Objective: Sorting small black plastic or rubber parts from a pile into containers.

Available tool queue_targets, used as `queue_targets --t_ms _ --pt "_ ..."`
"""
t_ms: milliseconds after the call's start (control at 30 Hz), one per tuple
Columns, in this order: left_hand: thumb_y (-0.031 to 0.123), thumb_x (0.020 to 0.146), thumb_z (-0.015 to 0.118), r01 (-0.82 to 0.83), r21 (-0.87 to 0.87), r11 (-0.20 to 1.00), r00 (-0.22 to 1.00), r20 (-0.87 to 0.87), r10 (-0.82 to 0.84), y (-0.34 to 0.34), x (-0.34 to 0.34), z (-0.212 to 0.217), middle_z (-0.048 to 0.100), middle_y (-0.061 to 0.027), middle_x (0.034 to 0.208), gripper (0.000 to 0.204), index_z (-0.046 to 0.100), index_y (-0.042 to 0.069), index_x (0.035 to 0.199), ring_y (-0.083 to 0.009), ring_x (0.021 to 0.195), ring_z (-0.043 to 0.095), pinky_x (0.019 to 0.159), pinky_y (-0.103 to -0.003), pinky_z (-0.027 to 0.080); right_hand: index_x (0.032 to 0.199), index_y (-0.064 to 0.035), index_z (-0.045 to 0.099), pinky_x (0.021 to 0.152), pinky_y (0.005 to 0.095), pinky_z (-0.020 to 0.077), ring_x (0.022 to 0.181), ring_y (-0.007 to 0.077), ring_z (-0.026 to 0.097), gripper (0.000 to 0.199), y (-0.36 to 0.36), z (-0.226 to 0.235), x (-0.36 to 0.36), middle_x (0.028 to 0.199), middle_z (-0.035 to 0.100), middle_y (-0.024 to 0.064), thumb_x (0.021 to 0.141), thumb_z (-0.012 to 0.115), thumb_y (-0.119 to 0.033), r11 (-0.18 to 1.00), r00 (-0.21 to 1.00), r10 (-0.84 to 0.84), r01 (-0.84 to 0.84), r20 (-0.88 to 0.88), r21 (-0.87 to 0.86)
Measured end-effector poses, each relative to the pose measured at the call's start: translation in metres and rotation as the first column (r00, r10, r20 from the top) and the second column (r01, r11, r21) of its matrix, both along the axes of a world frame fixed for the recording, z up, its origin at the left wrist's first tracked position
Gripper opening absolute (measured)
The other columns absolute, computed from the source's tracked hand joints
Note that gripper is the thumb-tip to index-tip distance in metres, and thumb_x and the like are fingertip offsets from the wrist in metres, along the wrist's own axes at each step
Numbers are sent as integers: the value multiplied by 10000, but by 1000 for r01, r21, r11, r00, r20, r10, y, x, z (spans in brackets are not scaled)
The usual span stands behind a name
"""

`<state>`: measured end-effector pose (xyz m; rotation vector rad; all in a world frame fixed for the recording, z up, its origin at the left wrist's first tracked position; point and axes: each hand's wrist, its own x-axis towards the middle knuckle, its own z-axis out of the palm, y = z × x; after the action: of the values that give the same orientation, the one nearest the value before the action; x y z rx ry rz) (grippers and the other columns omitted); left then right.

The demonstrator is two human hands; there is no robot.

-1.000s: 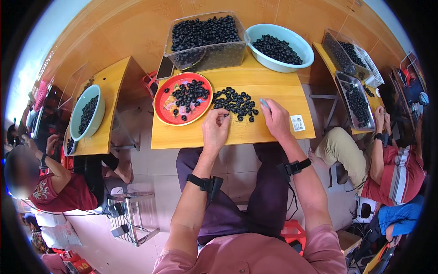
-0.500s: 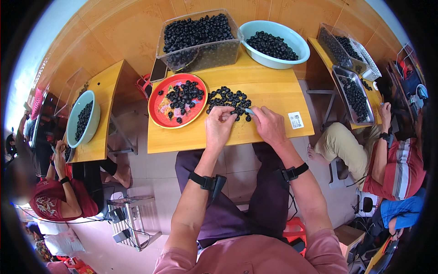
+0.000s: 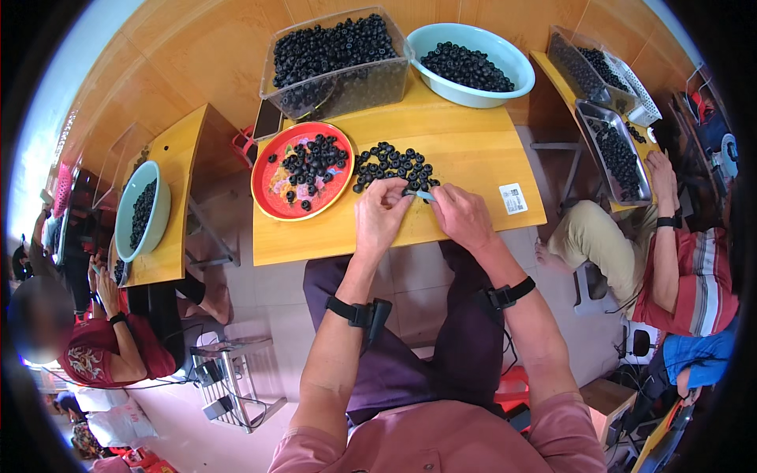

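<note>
My left hand [image 3: 379, 214] is closed in a pinch at the near side of the yellow table [image 3: 465, 150], around a small black round piece that its fingers mostly hide. Beside it, my right hand [image 3: 463, 214] grips a slim light-blue tool [image 3: 425, 195], whose tip meets my left fingertips. Just beyond both hands lies a loose pile of black round pieces [image 3: 392, 162], several with a hole in the middle. To the left, a red round tray [image 3: 264, 180] with a yellow rim and flower print carries more of them.
At the back stand a clear plastic bin [image 3: 347, 91] and a light-blue basin [image 3: 465, 96], both holding black pieces. A dark flat object [image 3: 270, 120] lies by the bin. People work at side tables left and right, with another blue basin [image 3: 162, 206] and a metal tray [image 3: 637, 169].
My hands have drawn closer together, and the blue tool's tip has come over to my left fingertips. The view has shifted slightly. The right-hand co-worker's hand has moved up.
</note>
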<state>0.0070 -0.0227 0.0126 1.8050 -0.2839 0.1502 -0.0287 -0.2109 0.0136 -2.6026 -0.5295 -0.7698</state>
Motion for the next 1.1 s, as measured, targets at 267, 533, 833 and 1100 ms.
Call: queue_targets --t_ms 267,533,833,1100 --pt "-18 827 808 15 -41 999 999 -28 -16 -1 0 -1 704 -27 939 309 700 -19 1117 -68 799 626 771 -236 551 884 -62 577 556 405 524 672 271 651 94 1 3 0 764 578 85 931 638 -117 999 999 -4 7 50 -45" --pt "-14 822 813 28 -66 997 997 -64 -32 -1 -1 1 694 -42 910 301 697 -4 1100 -80 777 630 745 -239 551 872 -63 573 552 405 525 664 275 652 96 2 5 -1 745 574 84 930 635 -109 999 998 -11 13 55 -38" --pt "-42 835 811 46 -308 950 985 -145 -95 5 2 -11 696 -43 985 318 634 -10 1097 -73 852 650 798 -235 558 924 -49 610 561 415 544 695 286 688 71 1 4 2 758 621 96 918 649 -108 996 997 -76 75 -6 -52" --pt "-13 830 817 24 -172 985 995 -90 -40 1 1 -5 708 -55 967 297 654 -12 1078 -83 827 656 781 -242 562 915 -50 603 557 415 539 682 286 678 80 1 5 0 757 612 95 914 657 -108 997 998 -68 68 14 -32"
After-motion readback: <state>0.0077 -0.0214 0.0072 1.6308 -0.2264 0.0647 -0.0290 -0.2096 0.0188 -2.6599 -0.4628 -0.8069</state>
